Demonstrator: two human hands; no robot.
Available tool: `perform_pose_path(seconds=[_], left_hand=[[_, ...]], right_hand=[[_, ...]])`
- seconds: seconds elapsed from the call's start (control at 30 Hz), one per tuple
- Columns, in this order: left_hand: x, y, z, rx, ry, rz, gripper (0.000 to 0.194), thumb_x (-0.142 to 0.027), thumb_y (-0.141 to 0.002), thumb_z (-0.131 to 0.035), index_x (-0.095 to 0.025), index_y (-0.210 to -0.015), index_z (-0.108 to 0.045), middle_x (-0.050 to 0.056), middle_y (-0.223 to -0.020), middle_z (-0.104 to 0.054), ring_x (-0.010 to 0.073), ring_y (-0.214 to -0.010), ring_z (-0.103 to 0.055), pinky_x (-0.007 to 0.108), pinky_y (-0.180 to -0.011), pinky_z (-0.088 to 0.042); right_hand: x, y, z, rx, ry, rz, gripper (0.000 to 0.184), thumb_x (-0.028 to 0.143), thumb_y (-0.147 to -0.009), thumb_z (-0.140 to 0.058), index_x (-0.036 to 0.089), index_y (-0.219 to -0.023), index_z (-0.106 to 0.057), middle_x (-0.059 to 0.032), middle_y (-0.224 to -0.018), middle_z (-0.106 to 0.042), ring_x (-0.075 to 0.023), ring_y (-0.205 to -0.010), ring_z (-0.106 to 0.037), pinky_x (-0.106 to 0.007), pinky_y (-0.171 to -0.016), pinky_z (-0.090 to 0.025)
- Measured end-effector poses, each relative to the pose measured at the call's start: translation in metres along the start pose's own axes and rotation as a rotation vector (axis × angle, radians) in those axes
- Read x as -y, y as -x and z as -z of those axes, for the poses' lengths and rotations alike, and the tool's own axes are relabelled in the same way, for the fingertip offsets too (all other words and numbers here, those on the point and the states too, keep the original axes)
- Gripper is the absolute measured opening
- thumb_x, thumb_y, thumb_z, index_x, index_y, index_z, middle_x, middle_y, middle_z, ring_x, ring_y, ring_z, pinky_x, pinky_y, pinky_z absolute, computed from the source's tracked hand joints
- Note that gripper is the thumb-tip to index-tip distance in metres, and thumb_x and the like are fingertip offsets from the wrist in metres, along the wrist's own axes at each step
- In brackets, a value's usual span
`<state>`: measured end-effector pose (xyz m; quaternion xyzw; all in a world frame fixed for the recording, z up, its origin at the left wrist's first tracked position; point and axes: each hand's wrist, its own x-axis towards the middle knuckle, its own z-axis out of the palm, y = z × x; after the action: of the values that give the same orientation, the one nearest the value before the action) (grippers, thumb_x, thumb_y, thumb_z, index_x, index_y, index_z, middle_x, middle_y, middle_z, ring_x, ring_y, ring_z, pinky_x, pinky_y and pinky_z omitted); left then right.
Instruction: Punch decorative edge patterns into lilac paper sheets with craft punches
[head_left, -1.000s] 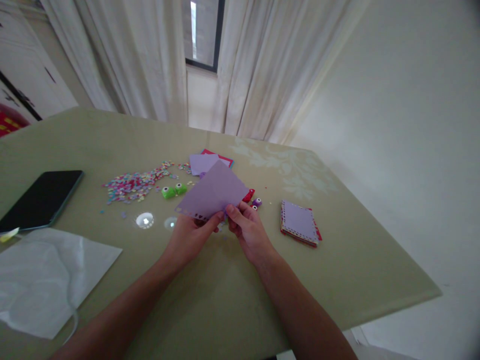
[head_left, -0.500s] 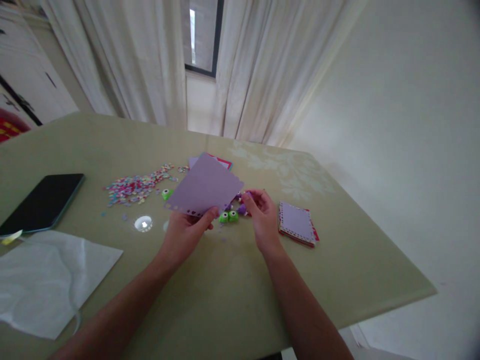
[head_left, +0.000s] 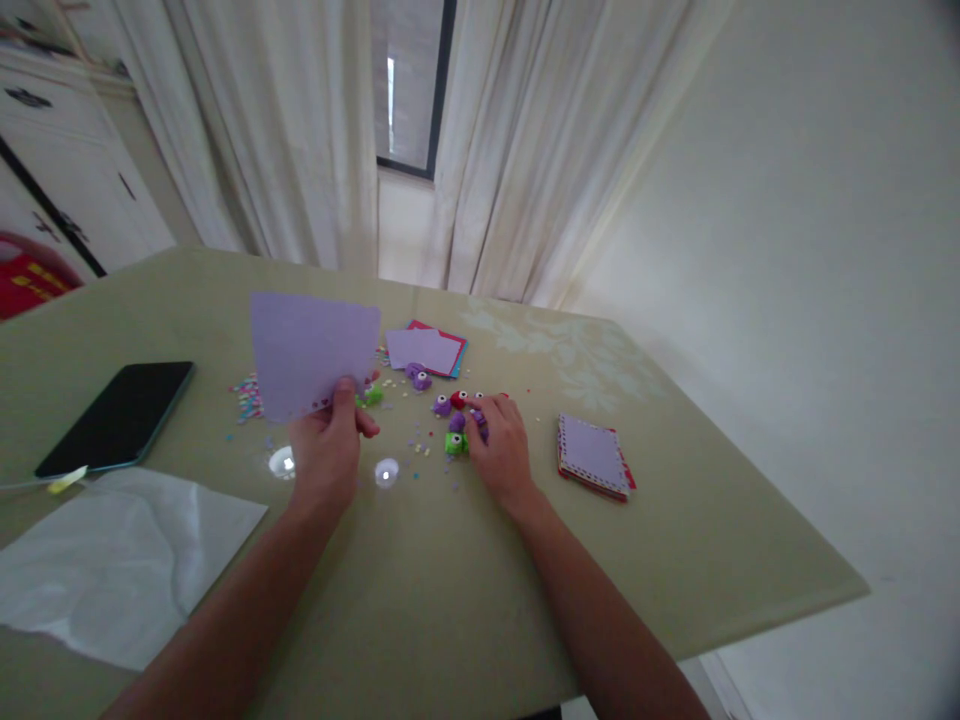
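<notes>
My left hand (head_left: 330,445) pinches a lilac sheet of paper (head_left: 315,350) by its lower edge, thumb in front, and holds it up above the table. A few small punched holes show along that edge. My right hand (head_left: 501,445) is lowered over a cluster of small craft punches with cartoon eyes. Its curled fingers close around a purple craft punch (head_left: 481,424), which they partly hide. Beside these fingers are a green punch (head_left: 455,443), a red punch (head_left: 459,399) and another purple punch (head_left: 442,405). Farther back lies one more purple punch (head_left: 418,377).
Coloured paper cards (head_left: 426,350) lie at the back, and a stack of punched cards (head_left: 592,455) at the right. Paper confetti (head_left: 247,398) is partly behind the raised sheet. A dark tablet (head_left: 116,418) and a white bag-like sheet (head_left: 127,560) occupy the left.
My left hand has moved left with the lilac sheet and turned it more upright, uncovering the cards behind. My right hand has come down and slightly left onto the punches.
</notes>
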<state>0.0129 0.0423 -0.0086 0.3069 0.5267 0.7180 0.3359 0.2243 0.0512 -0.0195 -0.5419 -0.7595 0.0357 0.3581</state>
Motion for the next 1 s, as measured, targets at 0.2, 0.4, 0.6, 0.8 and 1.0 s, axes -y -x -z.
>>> perform_pose_path(seconds=[0.2,0.4,0.6,0.8,1.0], left_hand=[[0.013,-0.006,-0.002,0.018,0.132,0.093,0.036,-0.049,-0.077,-0.081,-0.016,-0.090,-0.073,0.004,-0.081,-0.078,0.0166,-0.068,-0.074,0.026,-0.062,-0.057],[0.012,0.000,-0.005,0.075,0.130,0.107,0.035,-0.044,-0.070,-0.088,-0.015,-0.087,-0.077,0.008,-0.085,-0.080,0.0202,-0.077,-0.075,0.032,-0.076,-0.061],[0.002,0.011,-0.007,0.169,0.093,0.154,0.039,-0.049,-0.070,-0.089,-0.015,-0.085,-0.080,0.008,-0.082,-0.081,0.0167,-0.060,-0.068,0.028,-0.056,-0.055],[-0.017,0.030,-0.008,0.271,-0.042,0.154,0.041,-0.053,-0.082,-0.080,-0.012,-0.089,-0.083,-0.003,-0.047,-0.059,0.0129,-0.045,-0.054,0.024,-0.048,-0.046],[-0.015,0.042,-0.010,0.367,-0.071,0.222,0.041,-0.055,-0.079,-0.082,-0.014,-0.086,-0.081,0.002,-0.056,-0.071,0.0159,-0.047,-0.062,0.026,-0.048,-0.052]], right_hand=[[0.031,-0.051,-0.034,0.246,0.247,0.114,0.041,0.027,-0.103,-0.059,0.019,-0.143,-0.061,-0.0141,-0.141,-0.067,-0.0311,-0.127,-0.060,-0.043,-0.107,-0.047],[0.033,-0.063,-0.056,0.361,0.362,0.191,0.033,0.019,-0.101,-0.061,0.017,-0.134,-0.065,-0.0174,-0.129,-0.071,-0.0320,-0.120,-0.063,-0.045,-0.104,-0.047],[0.029,-0.050,-0.036,0.359,0.291,0.232,0.030,0.019,-0.098,-0.065,0.016,-0.128,-0.068,-0.0156,-0.121,-0.070,-0.0307,-0.114,-0.064,-0.042,-0.101,-0.051],[0.023,-0.006,0.003,0.122,-0.375,0.054,0.032,0.033,-0.103,-0.064,0.021,-0.132,-0.069,-0.0127,-0.123,-0.064,-0.0258,-0.114,-0.065,-0.042,-0.104,-0.053],[0.013,0.014,0.004,0.062,-1.019,-0.431,0.034,0.042,-0.078,-0.091,0.023,-0.099,-0.071,-0.0048,-0.102,-0.072,-0.0193,-0.086,-0.067,-0.030,-0.072,-0.055]])
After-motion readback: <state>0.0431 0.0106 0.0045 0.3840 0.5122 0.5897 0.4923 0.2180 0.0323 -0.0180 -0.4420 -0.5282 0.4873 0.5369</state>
